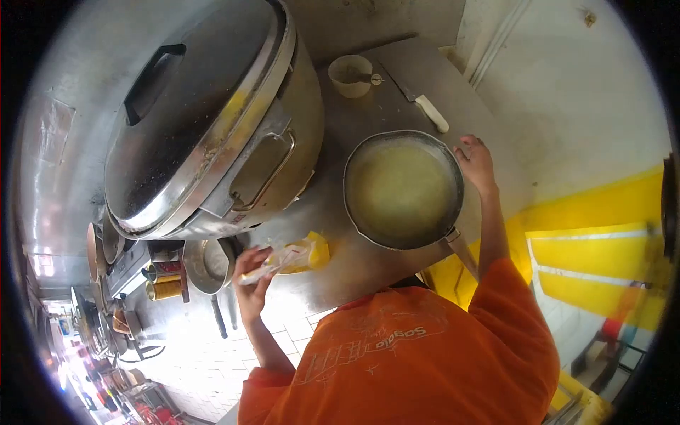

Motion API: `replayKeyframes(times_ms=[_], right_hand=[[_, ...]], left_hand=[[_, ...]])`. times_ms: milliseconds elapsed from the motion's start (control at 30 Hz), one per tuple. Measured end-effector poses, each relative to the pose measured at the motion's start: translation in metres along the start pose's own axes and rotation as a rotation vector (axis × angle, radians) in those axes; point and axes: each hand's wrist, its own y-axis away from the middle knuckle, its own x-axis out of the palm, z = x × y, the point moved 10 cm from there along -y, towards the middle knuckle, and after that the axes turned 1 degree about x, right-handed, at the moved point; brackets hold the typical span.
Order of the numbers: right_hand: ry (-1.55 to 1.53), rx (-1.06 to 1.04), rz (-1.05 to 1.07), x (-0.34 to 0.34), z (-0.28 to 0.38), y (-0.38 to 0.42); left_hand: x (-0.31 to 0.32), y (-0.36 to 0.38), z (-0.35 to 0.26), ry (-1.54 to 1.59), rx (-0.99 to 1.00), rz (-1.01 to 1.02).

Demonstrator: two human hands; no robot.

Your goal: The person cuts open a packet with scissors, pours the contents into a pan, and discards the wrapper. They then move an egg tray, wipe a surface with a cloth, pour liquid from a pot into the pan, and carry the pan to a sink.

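Observation:
My left hand [251, 280] is closed around one end of a soft plastic packet [301, 256], clear and white at the grip and yellow at the far end. The packet is over the front of the steel counter. My right hand [476, 164] is at the right rim of a wide, dark-edged pan [405, 190], fingers apart and slightly curled with nothing in them. Pale yellowish liquid fills the pan. Its handle [464, 256] points toward the front, below my right forearm.
A big lidded metal pot [283, 152] with a side handle stands left of the pan. Behind the pan are a knife [431, 113] with a white handle and a pale cup [348, 76]. A smaller frying pan [210, 265] and several tins [164, 280] are at the left.

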Motion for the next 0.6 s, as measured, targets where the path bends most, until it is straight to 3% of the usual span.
replayKeyframes(times_ms=[33, 67, 133, 167, 200, 233, 267, 367, 400, 467, 500, 533, 567, 600], right_hand=[[0.003, 0.001, 0.004, 0.002, -0.008, 0.000], [0.054, 0.025, 0.148, 0.017, -0.023, 0.007], [0.131, 0.116, 0.384, 0.030, -0.048, 0.034], [0.159, 0.182, 0.479, 0.030, -0.059, 0.054], [-0.020, 0.380, 0.643, 0.039, -0.082, 0.087], [-0.204, 0.581, 0.800, 0.048, -0.096, 0.124], [-0.300, 0.652, 0.885, 0.043, -0.088, 0.150], [-0.697, 0.760, 1.025, 0.039, -0.048, 0.213], [-0.690, 0.768, 1.021, 0.037, -0.036, 0.222], [-0.341, 0.679, 0.983, 0.027, -0.017, 0.230], [-0.338, 0.689, 0.974, 0.030, -0.009, 0.239], [-0.372, 0.758, 0.835, 0.030, -0.012, 0.243], [-0.405, 0.823, 0.692, 0.030, -0.018, 0.249], [-0.402, 0.829, 0.679, 0.041, -0.025, 0.265]], left_hand=[[-0.009, 0.007, 0.007, -0.006, 0.037, -0.075], [-0.007, 0.014, 0.011, -0.004, 0.030, -0.073], [-0.047, 0.051, -0.009, -0.225, 0.225, -0.629], [-0.053, 0.070, -0.011, -0.309, 0.224, -0.727], [-0.057, 0.085, -0.016, -0.395, 0.221, -0.823], [-0.049, 0.089, -0.034, -0.479, 0.336, -0.841], [-0.045, 0.089, -0.033, -0.479, 0.321, -0.834], [-0.007, 0.087, -0.063, -0.534, 0.615, -0.647], [-0.002, 0.086, -0.056, -0.522, 0.595, -0.620], [0.012, 0.080, -0.046, -0.423, 0.662, -0.517], [0.009, 0.082, -0.030, -0.407, 0.607, -0.516], [0.009, 0.084, -0.022, -0.395, 0.607, -0.509], [0.019, 0.070, -0.036, -0.331, 0.627, -0.449], [0.026, 0.061, -0.046, -0.266, 0.650, -0.390]])
